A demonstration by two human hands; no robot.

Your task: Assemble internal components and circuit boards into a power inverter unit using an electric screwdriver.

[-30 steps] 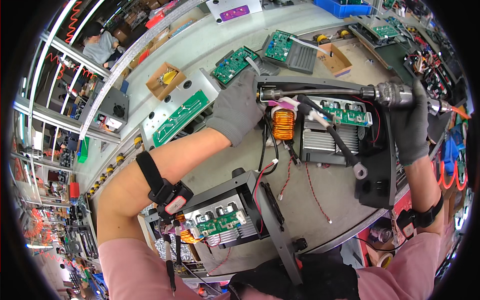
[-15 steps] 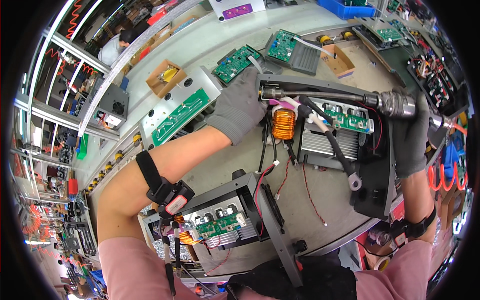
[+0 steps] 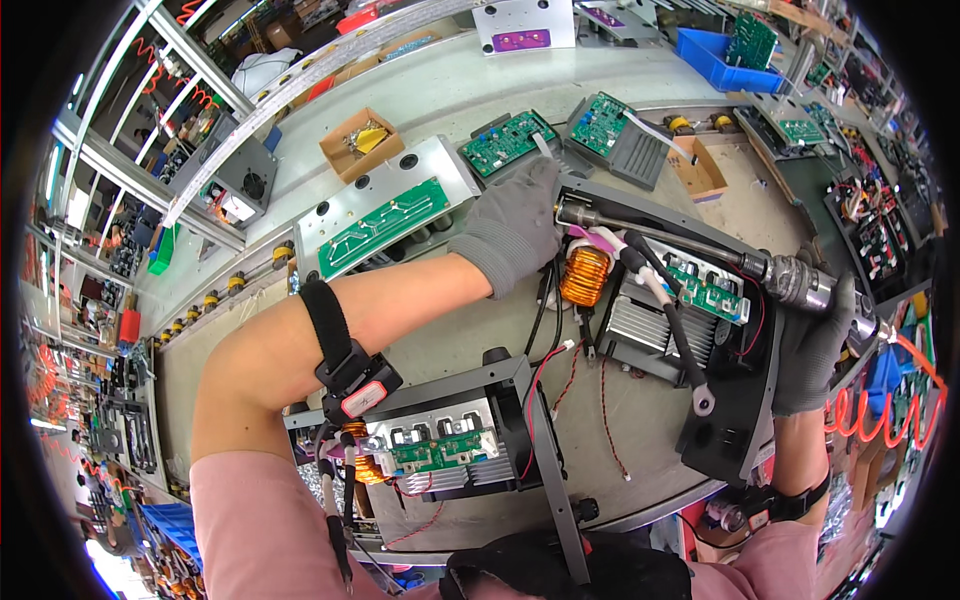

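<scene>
A: What are the hands doing?

B: The right hand [image 3: 812, 345] is wrapped around the barrel of a power driver [image 3: 800, 283]. The left hand [image 3: 515, 225] is at the upper left corner of the open case [image 3: 725, 430], by the tip of the driver's shaft. Its fingertips are hidden, so I can't tell how far it is closed or whether it grips anything.

A: What just changed?

B: Since half a second ago the view has swung, and driver and case slope more steeply down to the right. The tip is at the same corner, so I'd judge that work there is unfinished.

A: And the case?

B: On the desk [image 3: 655, 420], right of centre, with a copper coil [image 3: 585, 275] in it and a loose cable [image 3: 690, 340] crossing its metal fins [image 3: 650, 335].

A: Room to move?

B: Bare desk lies between it and the second case [image 3: 545, 500], apart from thin red wires. It's tighter by the left hand, with a silver plate [image 3: 410, 170] near the wrist. The case's lower end is near the desk's edge; a red hose [image 3: 912, 347] trails off right.
</scene>
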